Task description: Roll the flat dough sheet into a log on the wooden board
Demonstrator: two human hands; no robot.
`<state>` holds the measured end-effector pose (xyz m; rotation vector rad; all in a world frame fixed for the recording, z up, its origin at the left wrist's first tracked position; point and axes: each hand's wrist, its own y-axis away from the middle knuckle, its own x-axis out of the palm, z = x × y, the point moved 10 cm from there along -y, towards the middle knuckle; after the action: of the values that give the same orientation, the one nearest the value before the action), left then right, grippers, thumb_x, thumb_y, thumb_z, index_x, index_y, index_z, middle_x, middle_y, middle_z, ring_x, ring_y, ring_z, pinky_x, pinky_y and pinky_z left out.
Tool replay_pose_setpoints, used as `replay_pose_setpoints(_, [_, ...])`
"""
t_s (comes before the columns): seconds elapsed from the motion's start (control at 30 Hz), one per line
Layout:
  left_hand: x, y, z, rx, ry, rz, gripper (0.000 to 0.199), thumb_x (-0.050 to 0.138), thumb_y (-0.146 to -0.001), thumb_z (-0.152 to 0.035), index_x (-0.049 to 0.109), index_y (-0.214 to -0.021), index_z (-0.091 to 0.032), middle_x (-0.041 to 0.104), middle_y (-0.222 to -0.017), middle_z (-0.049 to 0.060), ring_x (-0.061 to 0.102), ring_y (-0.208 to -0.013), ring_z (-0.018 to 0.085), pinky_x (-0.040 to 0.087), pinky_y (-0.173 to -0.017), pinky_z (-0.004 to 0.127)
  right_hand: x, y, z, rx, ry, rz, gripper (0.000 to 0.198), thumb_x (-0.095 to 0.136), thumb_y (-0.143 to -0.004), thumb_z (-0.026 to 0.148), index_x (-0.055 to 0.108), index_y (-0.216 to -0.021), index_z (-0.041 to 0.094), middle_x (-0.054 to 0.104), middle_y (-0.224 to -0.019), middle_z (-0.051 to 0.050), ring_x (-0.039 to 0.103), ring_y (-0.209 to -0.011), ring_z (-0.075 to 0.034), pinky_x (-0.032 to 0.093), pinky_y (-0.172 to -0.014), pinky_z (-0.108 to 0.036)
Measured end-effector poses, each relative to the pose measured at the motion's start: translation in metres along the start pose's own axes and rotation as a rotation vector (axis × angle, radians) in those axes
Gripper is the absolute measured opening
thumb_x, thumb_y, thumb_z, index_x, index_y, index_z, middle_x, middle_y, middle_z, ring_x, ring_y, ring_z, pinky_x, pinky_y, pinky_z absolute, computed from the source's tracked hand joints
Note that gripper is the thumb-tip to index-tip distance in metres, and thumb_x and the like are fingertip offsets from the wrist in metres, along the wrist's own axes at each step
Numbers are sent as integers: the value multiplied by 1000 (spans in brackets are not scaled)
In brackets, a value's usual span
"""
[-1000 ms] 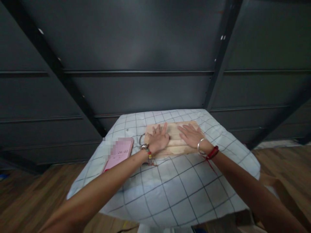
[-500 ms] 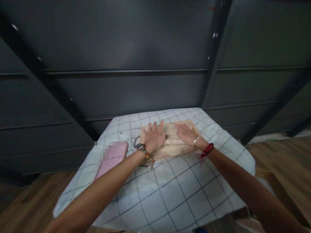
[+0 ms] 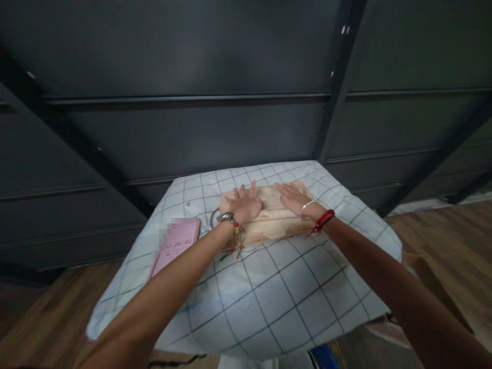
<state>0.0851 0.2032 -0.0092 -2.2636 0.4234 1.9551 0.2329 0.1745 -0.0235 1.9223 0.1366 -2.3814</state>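
A folded beige cloth, flat and oblong, lies across the middle of the checked tablecloth. Spread flat on its left half is my left hand, fingers fanned out and pointing away from me. My right hand rests palm down on the right half with its fingers stretched toward the upper left. Both touch the cloth from above, and neither grips it. A thin dark loop shows at the cloth's left edge, partly hidden by my left wrist. A lengthwise fold line runs along the cloth between and below the hands.
A pink phone showing digits lies left of my left forearm. The white checked tablecloth covers a small table against a dark metal wall. Right of the table, a cardboard box stands on the wooden floor.
The whole view has shifted slightly, so the table and hands appear a little higher. Both hands stay flat on the cloth, with little visible movement across it.
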Motion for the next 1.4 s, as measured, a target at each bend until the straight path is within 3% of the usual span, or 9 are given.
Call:
replay_pose_setpoints(0.1, [5, 7, -2, 22, 3, 11, 64, 23, -89, -40, 6, -150, -29, 15, -155, 7, 11, -140, 36, 13, -107, 64, -1, 8, 6, -33, 21, 3, 56, 23, -94, 34, 18, -150, 25, 24, -153, -6, 13, -141, -31, 19, -107, -62])
replay_pose_setpoints(0.23, [5, 26, -11, 130, -23, -81, 64, 25, -89, -41, 8, -150, -32, 13, -156, 5, 9, -141, 36, 10, -107, 64, 6, 25, 18, -145, 63, 14, 57, 26, -93, 33, 18, -150, 26, 24, -153, -4, 13, -141, -29, 18, -107, -61])
replay_pose_setpoints(0.37, [8, 2, 1, 10, 22, -14, 64, 22, -90, -41, 8, -150, -27, 13, -155, 10, 10, -140, 39, 14, -103, 69, 4, -2, 1, -17, 7, 46, 57, 25, -94, 33, 18, -150, 24, 22, -154, -5, 12, -141, -31, 14, -109, -62])
replay_pose_setpoints(0.5, [16, -17, -7, 118, 22, 90, 62, 26, -89, -47, 20, -148, -28, 22, -153, 11, 18, -138, 40, 18, -100, 70, 6, -21, 2, -49, -45, 122, 53, 18, -96, 35, 31, -146, 25, 22, -154, -3, 13, -141, -29, 10, -111, -60])
replay_pose_setpoints(0.63, [17, -11, -11, 190, 20, 80, 56, 30, -88, -47, 33, -142, -32, 30, -151, 8, 24, -137, 36, 19, -101, 67, 9, -12, 9, -112, -57, 140, 52, 13, -97, 36, 37, -143, 29, 23, -153, 1, 14, -141, -26, 11, -109, -62])
replay_pose_setpoints(0.93, [16, 3, -19, 266, -27, 64, 52, 23, -91, -33, 36, -141, -27, 29, -151, 5, 26, -138, 28, 18, -105, 64, 5, -4, 19, -140, -43, 180, 54, 13, -96, 32, 41, -141, 22, 33, -149, -1, 19, -140, -24, 14, -109, -62])
replay_pose_setpoints(1.17, [6, 14, -23, 268, 2, 14, 52, 22, -91, -35, 36, -141, -25, 32, -150, 5, 31, -136, 28, 18, -106, 62, -1, -1, 20, -195, -14, 34, 51, 21, -95, 28, 41, -140, 19, 34, -149, -2, 20, -140, -21, 16, -111, -56])
replay_pose_setpoints(1.3, [5, 18, -22, 242, 5, -17, 49, 26, -91, -37, 42, -136, -29, 45, -142, 5, 37, -132, 30, 21, -106, 59, 6, -3, 17, -185, 17, 60, 49, 21, -95, 28, 51, -134, 20, 43, -143, -2, 29, -137, -23, 23, -108, -57])
replay_pose_setpoints(1.4, [3, 19, -21, 230, 12, -47, 48, 25, -92, -36, 42, -136, -30, 46, -142, 4, 37, -132, 29, 21, -107, 58, -5, -2, 21, -240, 24, -66, 47, 25, -93, 23, 58, -127, 18, 52, -137, -4, 38, -132, -21, 30, -108, -48])
